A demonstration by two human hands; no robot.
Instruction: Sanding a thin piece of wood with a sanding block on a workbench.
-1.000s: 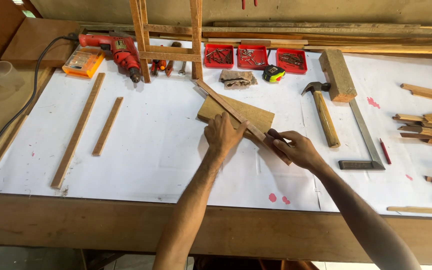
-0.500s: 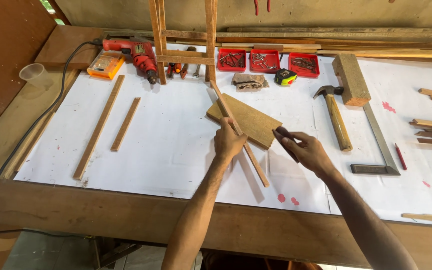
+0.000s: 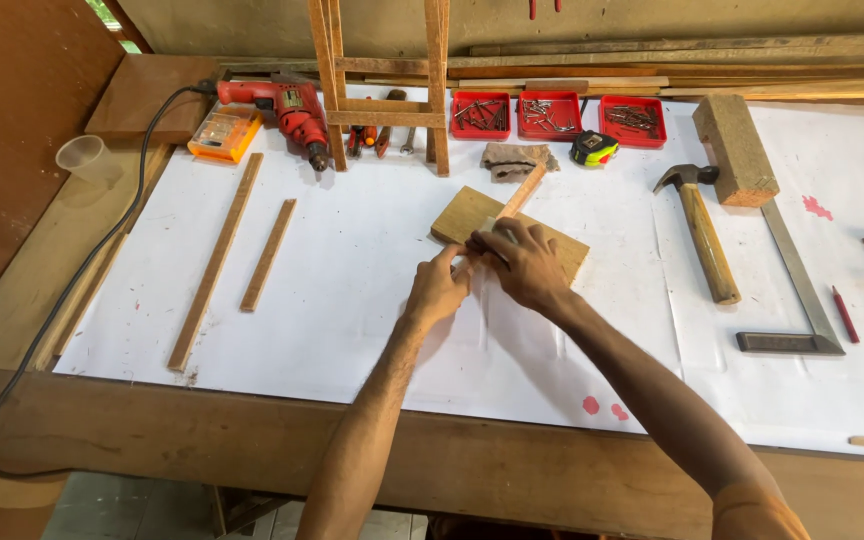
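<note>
Hands (image 3: 482, 270) now over half-hidden strip (image 3: 527, 190)

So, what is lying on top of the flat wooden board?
A thin wooden strip lies slanted across the flat wooden board. The left hand and right hand cover its near end, hiding whatever they grip there.

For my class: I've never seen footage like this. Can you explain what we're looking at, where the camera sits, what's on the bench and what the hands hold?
The camera sits on a person's head, looking down at their own bare arms. The left hand and right hand meet over a thin wooden strip lying across a flat wooden board; what the fingers grip is hidden. On the white-papered bench lie a red drill, a hammer, a steel square, a tape measure and three red trays of fasteners.
</note>
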